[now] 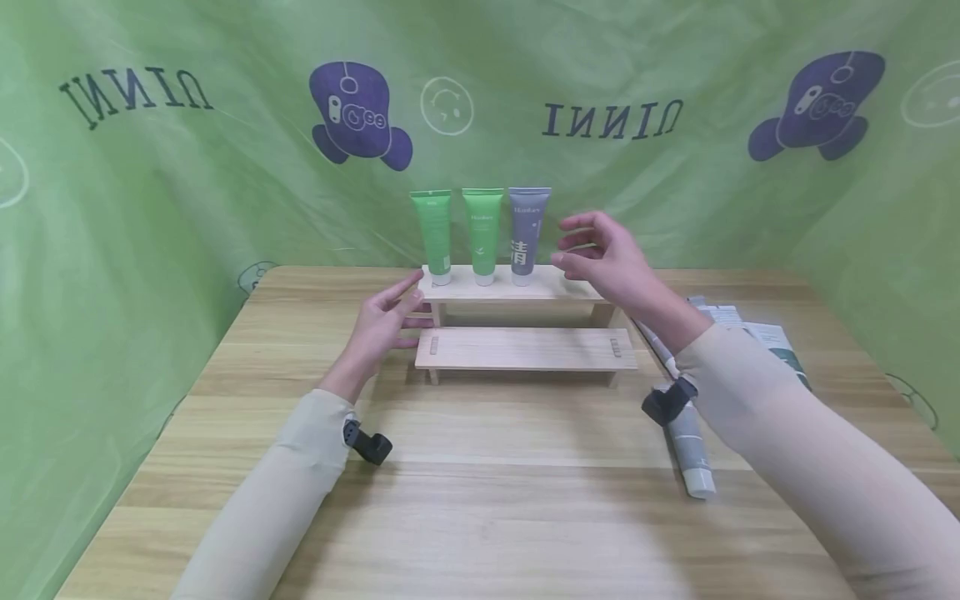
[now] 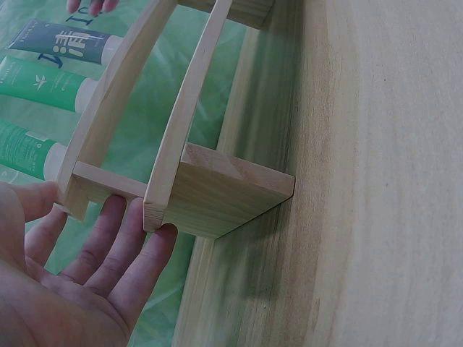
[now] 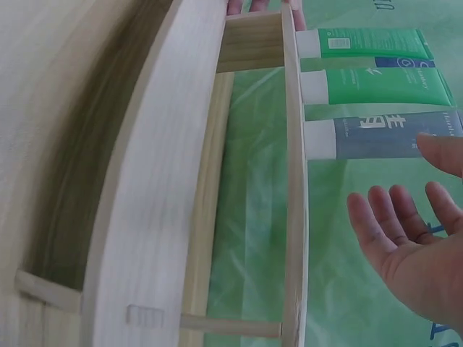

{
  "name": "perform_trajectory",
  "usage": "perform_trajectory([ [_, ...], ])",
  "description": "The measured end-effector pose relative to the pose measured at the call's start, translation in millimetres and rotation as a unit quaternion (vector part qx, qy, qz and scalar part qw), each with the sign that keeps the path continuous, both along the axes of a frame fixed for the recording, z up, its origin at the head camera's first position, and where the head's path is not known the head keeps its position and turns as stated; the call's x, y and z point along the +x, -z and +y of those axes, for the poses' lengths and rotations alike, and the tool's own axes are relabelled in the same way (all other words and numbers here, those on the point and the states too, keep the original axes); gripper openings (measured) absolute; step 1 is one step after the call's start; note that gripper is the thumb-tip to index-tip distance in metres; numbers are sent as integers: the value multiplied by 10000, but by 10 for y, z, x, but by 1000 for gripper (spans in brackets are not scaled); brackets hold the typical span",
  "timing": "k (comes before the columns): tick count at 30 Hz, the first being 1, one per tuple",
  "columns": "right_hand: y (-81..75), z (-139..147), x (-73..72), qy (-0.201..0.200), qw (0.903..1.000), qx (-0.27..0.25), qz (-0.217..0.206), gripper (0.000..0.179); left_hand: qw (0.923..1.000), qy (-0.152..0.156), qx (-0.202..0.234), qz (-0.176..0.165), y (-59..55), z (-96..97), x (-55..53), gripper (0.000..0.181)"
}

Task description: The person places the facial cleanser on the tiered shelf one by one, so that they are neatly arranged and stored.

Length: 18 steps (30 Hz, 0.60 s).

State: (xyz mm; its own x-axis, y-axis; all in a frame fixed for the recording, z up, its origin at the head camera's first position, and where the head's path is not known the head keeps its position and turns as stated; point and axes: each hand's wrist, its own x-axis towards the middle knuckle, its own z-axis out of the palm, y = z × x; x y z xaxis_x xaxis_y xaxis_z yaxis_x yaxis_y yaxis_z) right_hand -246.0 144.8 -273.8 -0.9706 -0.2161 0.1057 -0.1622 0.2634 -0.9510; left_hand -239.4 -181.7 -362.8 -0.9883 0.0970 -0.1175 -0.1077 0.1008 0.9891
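A two-step wooden display rack point(image 1: 527, 348) stands on the table. On its upper step, three squeeze tubes stand caps down in a row: a green tube point(image 1: 433, 233) at the left, another green tube point(image 1: 483, 233) in the middle and a grey-purple tube point(image 1: 527, 232) at the right. My left hand point(image 1: 384, 321) touches the rack's left end, fingers extended; the left wrist view shows its fingertips along the ends of both steps. Just right of the purple tube, my right hand point(image 1: 606, 254) hovers over the upper step with loosely bent fingers and nothing in them.
More tubes lie on the table at the right, partly behind my right forearm: a grey tube point(image 1: 688, 450) in front and a white-and-green tube point(image 1: 780, 350) farther back. A green printed curtain point(image 1: 480, 50) hangs behind the table and along its sides.
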Motion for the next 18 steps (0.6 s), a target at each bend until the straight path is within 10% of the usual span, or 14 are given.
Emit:
perform_trajectory([
  [18,210,557,608,275,9947,-400,-905,56,10000,13,13,-15,21,-5,-13,50],
])
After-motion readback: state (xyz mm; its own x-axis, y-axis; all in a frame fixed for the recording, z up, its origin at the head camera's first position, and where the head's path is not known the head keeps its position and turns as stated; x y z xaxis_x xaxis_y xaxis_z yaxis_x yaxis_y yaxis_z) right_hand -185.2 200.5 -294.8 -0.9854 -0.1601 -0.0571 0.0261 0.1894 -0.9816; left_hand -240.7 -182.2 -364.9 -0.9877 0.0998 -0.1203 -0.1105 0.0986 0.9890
